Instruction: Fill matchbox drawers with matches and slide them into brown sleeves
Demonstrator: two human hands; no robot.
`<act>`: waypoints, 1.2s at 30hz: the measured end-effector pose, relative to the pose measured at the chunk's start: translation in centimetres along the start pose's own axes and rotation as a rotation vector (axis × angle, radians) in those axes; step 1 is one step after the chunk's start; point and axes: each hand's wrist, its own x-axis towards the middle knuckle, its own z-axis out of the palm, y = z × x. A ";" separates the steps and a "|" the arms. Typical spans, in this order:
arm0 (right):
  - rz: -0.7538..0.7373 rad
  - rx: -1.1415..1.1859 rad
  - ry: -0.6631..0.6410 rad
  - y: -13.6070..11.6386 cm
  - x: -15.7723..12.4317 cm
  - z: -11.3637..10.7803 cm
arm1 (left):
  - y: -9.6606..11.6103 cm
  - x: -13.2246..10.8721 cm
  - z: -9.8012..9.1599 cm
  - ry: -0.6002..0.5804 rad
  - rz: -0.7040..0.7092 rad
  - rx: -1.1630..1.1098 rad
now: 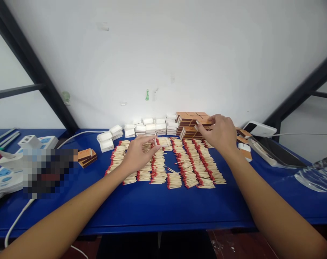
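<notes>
My left hand (139, 153) pinches a small white matchbox tray (163, 142) between thumb and fingers, above rows of loose matches. At the stack of brown matchboxes (189, 124), my right hand (220, 131) has its thumb and fingers around an orange-brown matchbox (203, 122) at the near right corner; part of that box is hidden by the fingers. Red-tipped matches (190, 165) lie in several columns below both hands. More white matchbox trays (144, 127) are piled along the wall behind my left hand.
Brown matchbox sleeves (86, 157) lie at left, beside a blurred dark object (49, 172) and white power strips (9, 171). To the right are a white device (259, 128), a white mouse-like object (244, 147), a black-and-white case (273, 153) and clear plastic (318, 174). A wall closes off the back.
</notes>
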 end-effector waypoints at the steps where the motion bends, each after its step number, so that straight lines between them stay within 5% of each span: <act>1: -0.040 0.058 0.021 -0.7 -0.2 -0.4 | 0.0 0.0 -0.1 0.004 -0.002 -0.001; 5: -0.368 0.331 -0.109 -4.0 -1.9 -1.3 | 0.2 0.1 -0.3 0.018 -0.006 -0.030; 10: -0.500 0.427 -0.200 -6.7 -4.3 -0.9 | 0.3 0.2 -0.4 0.022 0.004 -0.067; 24: -0.051 0.962 -0.113 -8.7 -5.4 0.2 | 0.3 0.4 -0.1 -0.015 -0.090 -0.306; 28: 0.112 1.191 -0.190 -9.0 -5.6 0.7 | 0.3 0.4 0.0 -0.027 -0.107 -0.347; 36: 0.144 1.223 -0.274 -9.6 -6.3 0.3 | 0.7 0.4 -0.2 -0.001 -0.106 -0.346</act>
